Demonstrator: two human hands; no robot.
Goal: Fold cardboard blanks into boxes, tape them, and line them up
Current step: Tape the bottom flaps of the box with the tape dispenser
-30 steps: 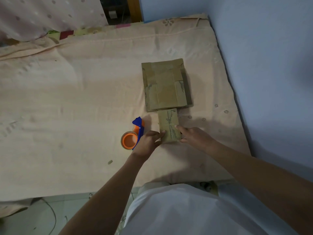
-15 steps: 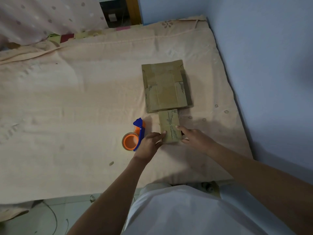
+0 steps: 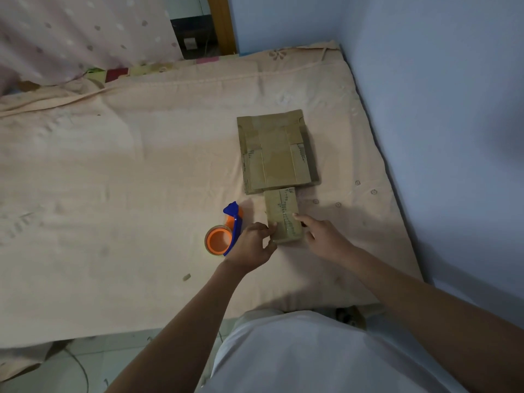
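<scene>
A small folded cardboard box (image 3: pixel 281 212) lies on the peach bedsheet (image 3: pixel 113 194), just in front of a stack of flat cardboard blanks (image 3: pixel 273 150). My left hand (image 3: pixel 253 245) touches the box's near left corner with its fingertips. My right hand (image 3: pixel 321 236) rests against the box's right side, index finger laid on its top. Neither hand lifts the box. An orange tape roll in a blue dispenser (image 3: pixel 224 232) lies just left of my left hand.
A blue wall (image 3: pixel 439 109) runs close along the right edge of the bed. A spotted pink curtain (image 3: pixel 71 35) hangs at the back left. The bed's near edge drops to a tiled floor (image 3: pixel 71 364) with a cable on it.
Both hands stay on the small box; the fingers have shifted slightly along its near end. The box and tape dispenser have not visibly moved.
</scene>
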